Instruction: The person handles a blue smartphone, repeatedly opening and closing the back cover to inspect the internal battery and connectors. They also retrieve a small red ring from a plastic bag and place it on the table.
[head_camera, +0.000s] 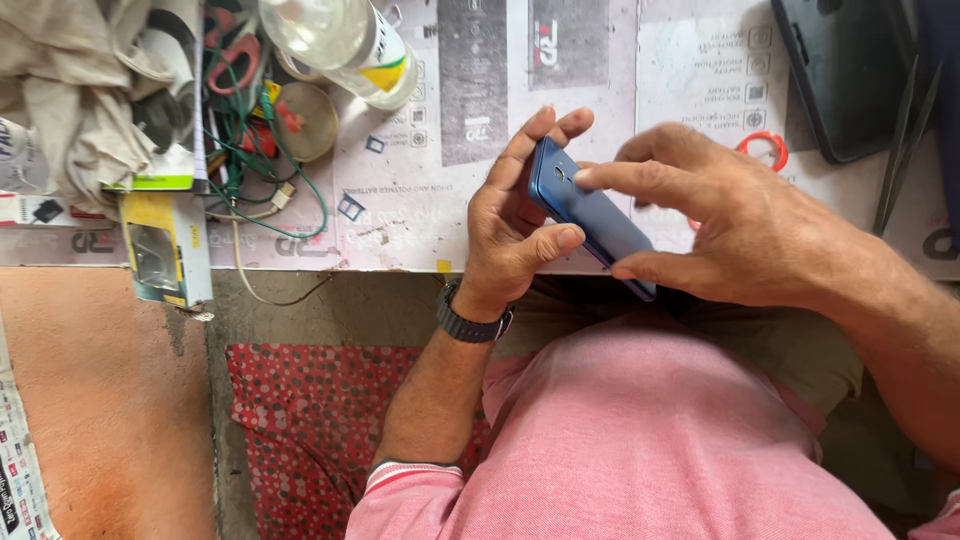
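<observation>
A blue smartphone is held back side up over the near edge of the workbench. My left hand grips its left side, fingers curled over the top end and thumb on the back. My right hand pinches it from the right, index fingertip pressed near the camera lens and thumb at the lower end. A dark watch sits on my left wrist. I wear a pink shirt.
A clear plastic bottle lies at the top. Green wires, red-handled scissors, a round metal lid and crumpled cloth crowd the left. A small box overhangs the edge. A black phone case, tweezers and a red ring lie to the right.
</observation>
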